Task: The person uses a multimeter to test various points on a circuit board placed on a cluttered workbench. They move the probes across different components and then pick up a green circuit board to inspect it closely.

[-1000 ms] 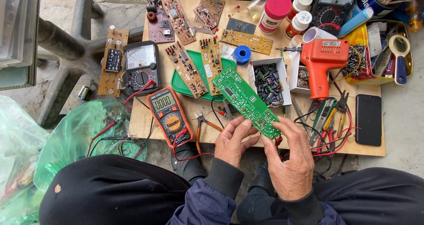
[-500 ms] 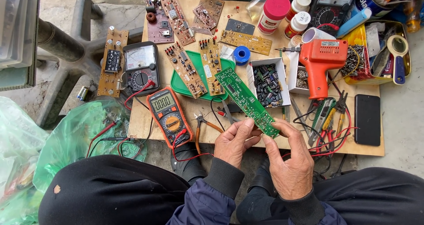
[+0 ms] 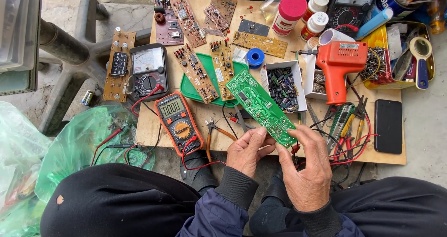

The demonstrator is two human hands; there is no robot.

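A long green circuit board point(image 3: 260, 106) is held tilted above the wooden board table point(image 3: 153, 125), its near end pinched between both hands. My left hand point(image 3: 249, 151) grips the near end from the left with thumb and fingers. My right hand point(image 3: 307, 169) holds the same end from the right, fingers on the board's edge. Just left of the hands lie small orange-handled pliers point(image 3: 215, 131) and an orange digital multimeter point(image 3: 179, 121) with red and black leads.
An orange soldering gun point(image 3: 342, 67), a white box of small components point(image 3: 282, 87), a blue solder spool point(image 3: 255, 58), a green tray point(image 3: 195, 86), several brown circuit boards, an analog meter point(image 3: 148, 72), a black phone point(image 3: 388, 125), hand tools and a yellow tray point(image 3: 430, 46) crowd the table.
The green circuit board has tilted slightly in my hands; both hands keep their grip on its near end.
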